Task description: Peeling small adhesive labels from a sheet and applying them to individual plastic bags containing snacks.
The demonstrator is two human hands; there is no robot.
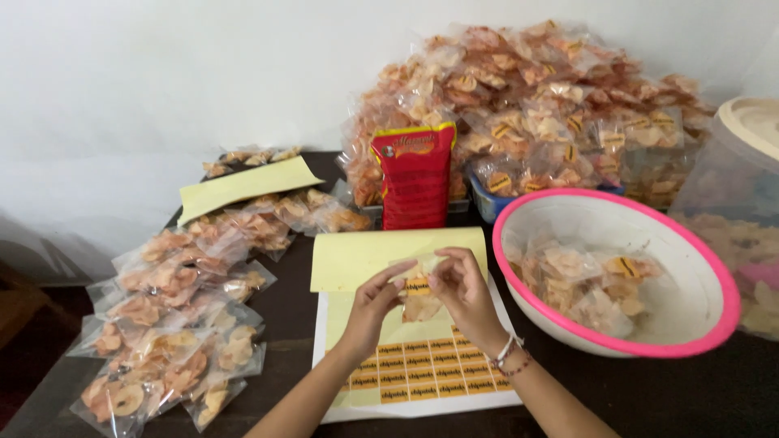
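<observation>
Both hands (418,296) pinch a crinkly clear snack packet (419,294) bearing an orange sticker (417,285).

One head-worn camera looks down and forward, close over a dark table (649,397), facing a white wall (162,73).

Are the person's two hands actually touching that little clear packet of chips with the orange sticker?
Touching. The head view shows the left hand and right hand both pinching the small clear plastic packet of chips, fingertips overlapping its top edge beside the orange sticker.
</observation>
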